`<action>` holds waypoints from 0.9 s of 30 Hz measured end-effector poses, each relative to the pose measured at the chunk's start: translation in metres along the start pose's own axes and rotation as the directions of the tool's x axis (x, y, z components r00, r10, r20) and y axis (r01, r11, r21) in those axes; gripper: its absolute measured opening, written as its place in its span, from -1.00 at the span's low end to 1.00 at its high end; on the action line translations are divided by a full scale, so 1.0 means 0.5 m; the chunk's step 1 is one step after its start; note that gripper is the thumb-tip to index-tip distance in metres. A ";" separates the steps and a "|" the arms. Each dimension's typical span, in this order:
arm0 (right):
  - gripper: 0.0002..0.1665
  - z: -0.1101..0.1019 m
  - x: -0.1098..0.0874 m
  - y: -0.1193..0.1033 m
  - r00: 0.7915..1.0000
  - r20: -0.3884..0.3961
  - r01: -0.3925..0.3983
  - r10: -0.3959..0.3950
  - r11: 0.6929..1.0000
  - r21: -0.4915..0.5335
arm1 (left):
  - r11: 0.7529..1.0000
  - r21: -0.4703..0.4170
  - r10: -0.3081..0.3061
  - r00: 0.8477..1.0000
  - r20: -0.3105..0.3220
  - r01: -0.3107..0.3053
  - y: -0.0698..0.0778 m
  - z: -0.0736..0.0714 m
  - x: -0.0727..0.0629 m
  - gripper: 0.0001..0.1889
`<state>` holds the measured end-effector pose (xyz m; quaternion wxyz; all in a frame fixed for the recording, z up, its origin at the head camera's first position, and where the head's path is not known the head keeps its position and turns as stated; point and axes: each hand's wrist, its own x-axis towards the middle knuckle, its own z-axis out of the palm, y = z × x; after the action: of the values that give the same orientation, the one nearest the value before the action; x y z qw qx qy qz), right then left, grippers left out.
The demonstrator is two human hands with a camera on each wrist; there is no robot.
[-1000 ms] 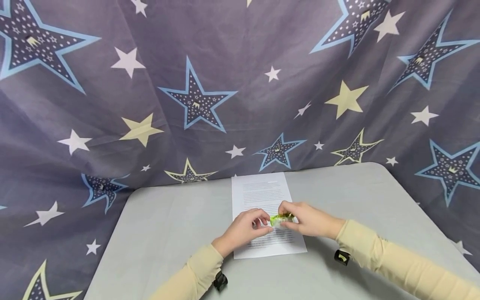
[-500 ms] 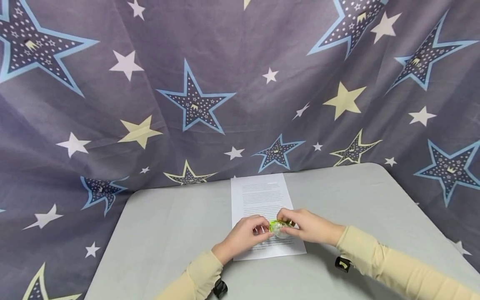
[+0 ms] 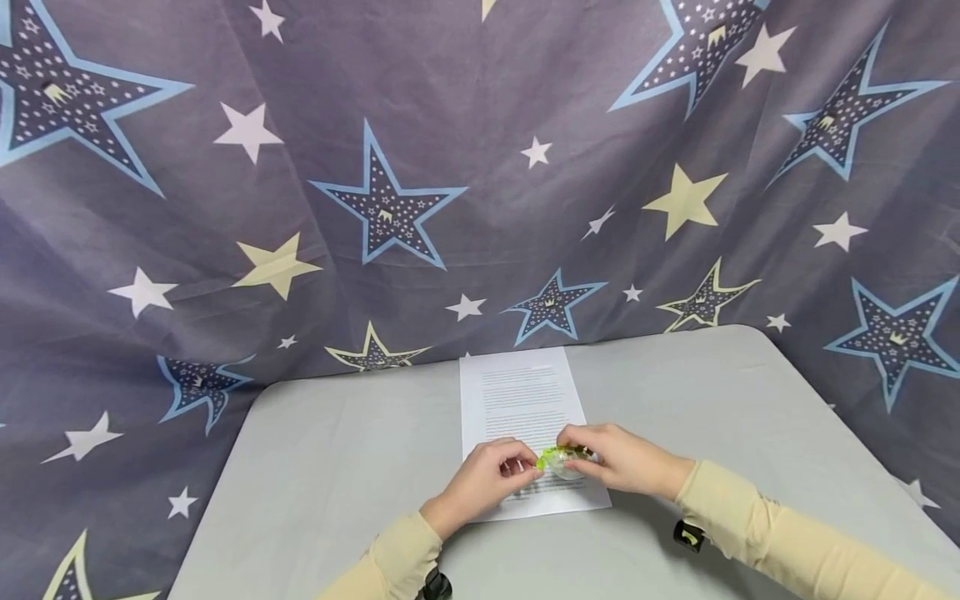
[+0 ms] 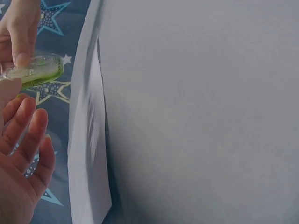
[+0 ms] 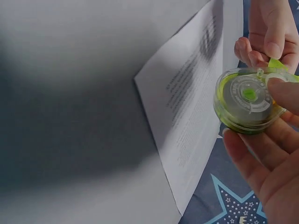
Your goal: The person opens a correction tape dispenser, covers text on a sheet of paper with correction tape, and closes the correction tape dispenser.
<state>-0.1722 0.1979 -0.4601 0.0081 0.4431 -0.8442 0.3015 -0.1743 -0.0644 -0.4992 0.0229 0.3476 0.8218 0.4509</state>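
A round clear tape dispenser [image 5: 243,100] with a grey hub and green parts is held by my right hand [image 3: 630,460], thumb on its flat face and fingers beneath. My left hand [image 3: 486,477] pinches the bright green tape end [image 5: 276,64] at the dispenser's left side, thumb against fingers. In the left wrist view the dispenser [image 4: 46,71] appears nearly edge-on, and its near end is covered by my left thumb. Both hands are above a printed sheet of paper [image 3: 517,392], whose lower part they partly hide.
The paper lies on a grey table [image 3: 360,442], reaching its far edge. Behind hangs a dark curtain [image 3: 465,208] patterned with stars. Black wrist devices [image 3: 688,536] show under both sleeves.
Both hands and the dispenser have come slightly nearer to me. The dispenser has tilted so more of its round face shows. The head view has shifted a little.
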 end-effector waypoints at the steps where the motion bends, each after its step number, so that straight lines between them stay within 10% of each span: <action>1: -0.82 0.001 -0.002 0.001 1.000 -0.002 0.005 -0.005 1.000 -0.002 | 1.000 0.007 0.005 1.000 -0.002 -0.005 -0.001 0.001 -0.001 -0.96; 27: -0.69 0.009 -0.021 0.016 0.999 0.040 0.032 -0.030 0.997 -0.063 | 0.998 0.029 0.061 0.997 -0.052 -0.059 -0.012 0.021 -0.006 -0.94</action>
<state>-0.1706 0.2068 -0.4708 0.0103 0.4614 -0.8465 0.2656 -0.1718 -0.0608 -0.5107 -0.0172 0.3602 0.8175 0.4490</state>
